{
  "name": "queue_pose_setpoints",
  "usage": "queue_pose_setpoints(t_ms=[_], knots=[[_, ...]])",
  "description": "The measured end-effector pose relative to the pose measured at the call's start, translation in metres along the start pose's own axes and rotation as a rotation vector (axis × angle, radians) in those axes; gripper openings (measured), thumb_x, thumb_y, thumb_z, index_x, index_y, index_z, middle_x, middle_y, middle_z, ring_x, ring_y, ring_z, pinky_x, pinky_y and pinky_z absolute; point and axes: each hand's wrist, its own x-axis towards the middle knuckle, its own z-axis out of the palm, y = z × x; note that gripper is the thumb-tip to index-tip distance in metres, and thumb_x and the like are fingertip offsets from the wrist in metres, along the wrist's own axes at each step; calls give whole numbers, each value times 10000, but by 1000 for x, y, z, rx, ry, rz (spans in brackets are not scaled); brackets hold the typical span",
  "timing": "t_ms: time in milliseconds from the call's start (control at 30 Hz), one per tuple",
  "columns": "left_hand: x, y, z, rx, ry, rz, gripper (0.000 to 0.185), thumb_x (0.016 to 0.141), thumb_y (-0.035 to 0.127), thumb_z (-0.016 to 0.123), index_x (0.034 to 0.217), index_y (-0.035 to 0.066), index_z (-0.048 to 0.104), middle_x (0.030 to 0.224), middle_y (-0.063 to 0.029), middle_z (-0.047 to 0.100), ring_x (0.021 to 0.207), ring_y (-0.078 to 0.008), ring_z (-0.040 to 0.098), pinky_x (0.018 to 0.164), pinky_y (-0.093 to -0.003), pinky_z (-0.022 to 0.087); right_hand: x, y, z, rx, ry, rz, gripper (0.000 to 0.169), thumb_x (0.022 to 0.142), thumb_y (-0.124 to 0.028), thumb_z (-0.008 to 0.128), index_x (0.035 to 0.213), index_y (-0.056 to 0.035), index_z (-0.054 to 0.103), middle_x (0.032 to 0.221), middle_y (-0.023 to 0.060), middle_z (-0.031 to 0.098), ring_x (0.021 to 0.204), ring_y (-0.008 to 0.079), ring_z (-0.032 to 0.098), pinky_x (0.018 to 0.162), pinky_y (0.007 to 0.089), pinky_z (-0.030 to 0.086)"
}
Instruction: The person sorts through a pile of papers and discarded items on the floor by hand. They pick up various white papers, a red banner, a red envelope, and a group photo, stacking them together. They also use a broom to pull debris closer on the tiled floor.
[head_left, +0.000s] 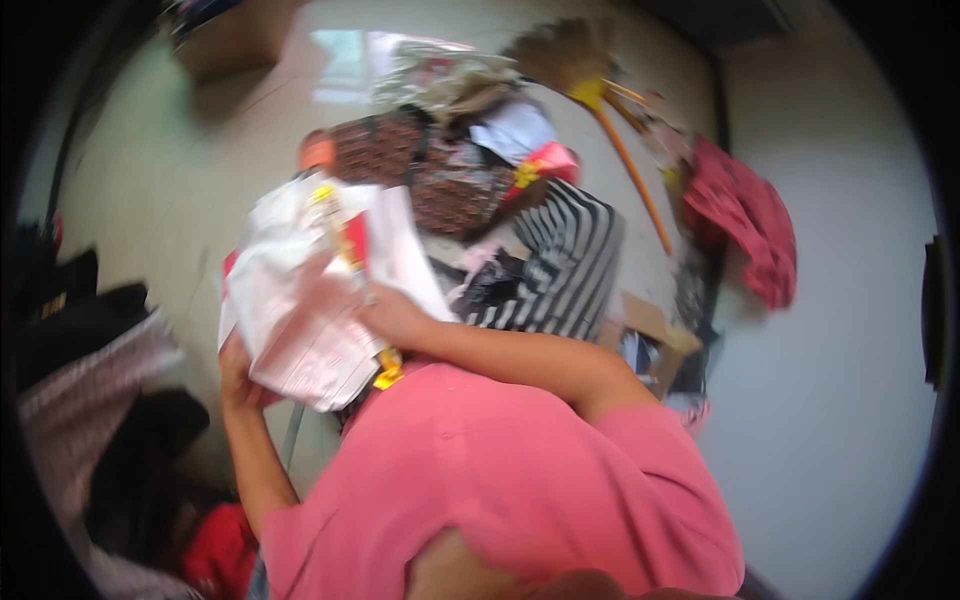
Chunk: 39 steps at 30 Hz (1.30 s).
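My left hand (244, 375) grips the lower left edge of a bundle of crumpled white and pinkish paper (300, 300), with red showing at its left side. My right hand (394, 315) holds the bundle's right side, its fingers partly hidden by the paper. A yellow and red wrapper (341, 225) lies on top of the paper. White sheets (409, 255) stick out behind my right hand. A small yellow wrapper (388, 369) shows below my right wrist, close to the pink shirt. The picture is blurred around both hands.
Beyond the bundle, a brown-and-black patterned bag (457, 180) lies near a black-and-white striped cloth (570, 262). Farther right are a broom (630, 165), a pink cloth (742, 217) and an open cardboard box (649, 337). Dark items (142, 465) and a red cloth (221, 547) lie at left.
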Motion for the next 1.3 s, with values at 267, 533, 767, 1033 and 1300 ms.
queue_pose_setpoints(t_ms=[267,533,767,1033,1300], knots=[[-6,4,9,18,-9,-45,782,722,348,712,1312,1,333,1255,-134,475,1101,-256,514,920,-404,446,-1,1,-3,66,-35,106,319,763,-191,581,1011,7,545,891,233,612,859,363,596,765,406,461],[-17,-5,-16,331,5,35,475,774,80,620,1213,-9,462,1147,-72,547,976,-178,571,804,-313,496,2,4,-2,34,-71,108,327,782,-191,571,1061,-23,541,908,196,621,861,319,604,777,376,463],[-27,-1,-22,-43,219,48,578,759,142,631,1267,-4,399,1154,-121,535,1064,-182,527,897,-343,460,5,7,2,72,-55,69,315,817,-159,529,1092,-6,540,906,140,626,820,219,599,752,333,478],[-31,-2,-23,268,175,-30,222,763,40,590,980,62,550,928,-19,582,846,-119,556,731,-258,461,-1,2,-1,333,-74,244,308,819,-135,555,1087,13,527,924,115,619,814,167,581,738,293,467],[-20,-28,-50,-228,359,302,124,856,127,582,958,84,525,975,-56,600,923,-175,567,842,-320,456,-13,-13,-10,328,-96,222,316,829,-86,548,1129,5,507,957,78,609,854,134,557,768,271,450]])
